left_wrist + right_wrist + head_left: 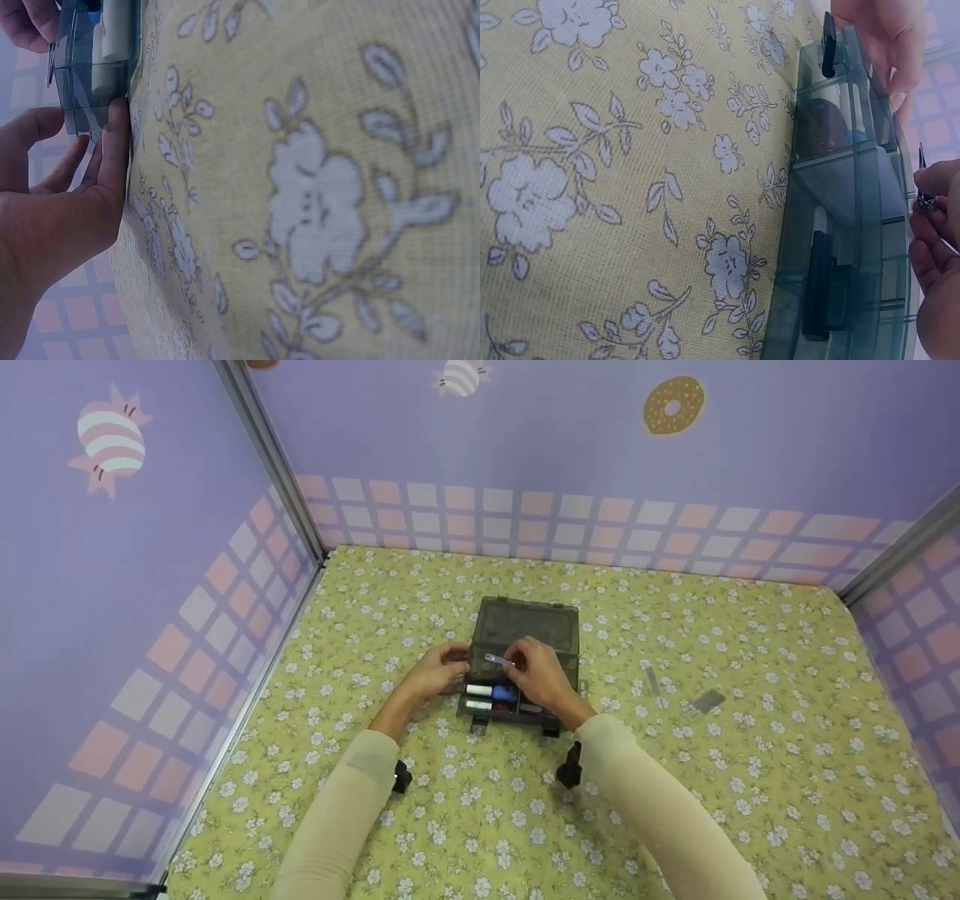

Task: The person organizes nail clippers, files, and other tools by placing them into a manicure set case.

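A translucent dark grey compartment box [529, 624] lies on the cloth with its lid folded back. My right hand [541, 671] is over the box and pinches a small silver nail clipper [495, 658] between thumb and fingers; its metal end also shows in the right wrist view. At the box's left end, my left hand [437, 669] holds the wall, thumb near the upper edge and fingers lower down. In the front left compartments lie a blue item [503, 694] and a dark red one, both with white cylindrical ends. The right hand hides part of the interior.
Flowered yellow cloth [480, 810] covers the surface. Right of the box lie a thin clear strip [652, 681] and a small grey rectangular piece [707, 702]. Two latches [478, 724] hang at the box's front. Patterned purple walls [525, 442] enclose the back and sides.
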